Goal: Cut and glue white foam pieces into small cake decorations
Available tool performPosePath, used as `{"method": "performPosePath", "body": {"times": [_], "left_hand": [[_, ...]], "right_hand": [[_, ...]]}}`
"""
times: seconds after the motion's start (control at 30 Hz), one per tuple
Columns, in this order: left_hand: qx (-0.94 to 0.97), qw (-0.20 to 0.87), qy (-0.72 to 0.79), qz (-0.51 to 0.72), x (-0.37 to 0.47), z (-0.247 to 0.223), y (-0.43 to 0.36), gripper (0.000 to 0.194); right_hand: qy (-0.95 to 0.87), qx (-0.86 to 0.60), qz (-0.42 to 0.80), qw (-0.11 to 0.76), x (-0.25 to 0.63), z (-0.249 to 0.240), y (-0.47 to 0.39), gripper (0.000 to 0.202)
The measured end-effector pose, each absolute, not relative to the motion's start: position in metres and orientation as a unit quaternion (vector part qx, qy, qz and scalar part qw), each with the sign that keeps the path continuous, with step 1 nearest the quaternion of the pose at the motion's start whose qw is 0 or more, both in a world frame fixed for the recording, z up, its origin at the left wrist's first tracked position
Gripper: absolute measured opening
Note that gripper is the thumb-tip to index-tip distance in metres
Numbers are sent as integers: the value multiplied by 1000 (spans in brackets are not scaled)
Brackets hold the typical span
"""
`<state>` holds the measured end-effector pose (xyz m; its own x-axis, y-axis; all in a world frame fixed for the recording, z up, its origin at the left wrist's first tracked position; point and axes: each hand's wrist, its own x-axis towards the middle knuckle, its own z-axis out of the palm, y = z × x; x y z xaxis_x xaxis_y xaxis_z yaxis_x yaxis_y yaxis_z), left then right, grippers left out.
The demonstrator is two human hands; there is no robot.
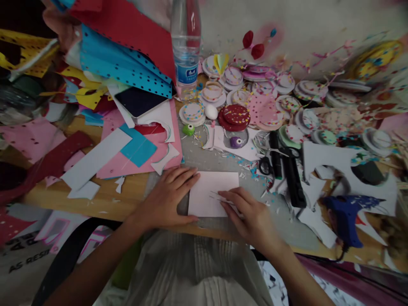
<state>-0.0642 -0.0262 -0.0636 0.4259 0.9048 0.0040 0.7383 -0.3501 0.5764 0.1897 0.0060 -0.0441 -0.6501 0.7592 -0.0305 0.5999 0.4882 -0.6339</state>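
Note:
A white rectangular sheet of paper or card [207, 182] lies flat on the grey work mat at the table's front edge. My left hand [170, 197] rests at its left side, fingers stretched toward the upper left corner and thumb near the lower edge. In a closed pinch over the sheet's right half, my right hand [245, 212] holds what look like thin metal tweezers [217, 196]. Their two slim prongs point left across the white surface; the rest is hidden by my fingers. Whether anything small is between the prongs, I cannot tell.
Beyond the sheet stand a water bottle [187, 55] and several small paper hats [236, 117]. Scissors [265, 165], a black tool [293, 182] and a blue glue gun [344, 216] lie to the right. A phone [140, 102] and coloured offcuts [138, 151] lie to the left.

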Motion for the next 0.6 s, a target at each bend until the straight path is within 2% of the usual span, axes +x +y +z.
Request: {"method": "performPosePath", "body": {"times": [0.1,0.23,0.4,0.5,0.6], "left_hand": [[799,264,509,180,-67,-63,-28,92],[770,298,512,235,-73,-59,-32,95],[697,362,530,320,-79,-54,-37,94],[549,464,551,424,-81,-53,-43,76],[273,632,523,503,-78,-47,-50,57]], "right_hand": [[-841,-422,303,153,190,-45,15,23],[-800,-516,224,212,204,-50,26,19],[-743,-604,169,235,231,-60,23,27],[-747,-606,151,227,240,-66,15,28],[-741,-613,144,232,241,-68,9,26]]}}
